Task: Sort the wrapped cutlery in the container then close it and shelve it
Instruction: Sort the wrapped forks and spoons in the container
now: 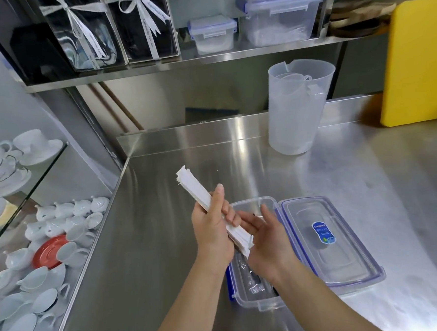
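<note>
My left hand (pixel 212 224) grips a bundle of white paper-wrapped cutlery (pixel 192 186), tilted up to the left above the steel counter. My right hand (pixel 266 236) is open, its palm against the bundle's lower end. Under both hands lies a clear rectangular container (pixel 256 297) with blue clips, holding a few clear-wrapped pieces. Its clear lid (pixel 326 238), with a blue sticker, lies flat on the counter just right of the container.
A translucent jug (pixel 295 107) stands at the back of the counter, a yellow board (pixel 418 58) beside it. The upper shelf (pixel 180 61) holds two clip-lid boxes and ribboned gift boxes. White cups and teapots (pixel 50 239) fill glass shelves at left.
</note>
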A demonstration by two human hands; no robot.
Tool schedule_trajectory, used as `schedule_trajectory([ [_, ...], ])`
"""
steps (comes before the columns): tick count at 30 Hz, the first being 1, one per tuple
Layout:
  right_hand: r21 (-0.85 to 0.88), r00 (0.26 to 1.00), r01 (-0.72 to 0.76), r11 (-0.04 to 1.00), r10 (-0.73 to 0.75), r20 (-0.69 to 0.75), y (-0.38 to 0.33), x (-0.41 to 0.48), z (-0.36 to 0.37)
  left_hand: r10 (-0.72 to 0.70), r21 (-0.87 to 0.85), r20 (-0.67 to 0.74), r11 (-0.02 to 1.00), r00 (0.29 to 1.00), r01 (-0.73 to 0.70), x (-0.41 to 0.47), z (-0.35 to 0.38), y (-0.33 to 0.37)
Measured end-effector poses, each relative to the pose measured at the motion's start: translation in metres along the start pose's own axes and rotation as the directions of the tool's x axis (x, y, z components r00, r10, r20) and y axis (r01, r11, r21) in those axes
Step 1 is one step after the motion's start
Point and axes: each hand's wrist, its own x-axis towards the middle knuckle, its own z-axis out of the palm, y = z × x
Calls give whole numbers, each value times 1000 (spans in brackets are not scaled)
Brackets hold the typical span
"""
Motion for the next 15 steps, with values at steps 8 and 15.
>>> schedule_trajectory([
  [8,-452,960,205,868,-268,-78,16,-6,12,-43,157,-58,986,997,51,-1,-3,-23],
  [15,-876,896,394,278,-330,298,7,-18,1,-59,224,-159,970,985,94,4,-13,-18],
])
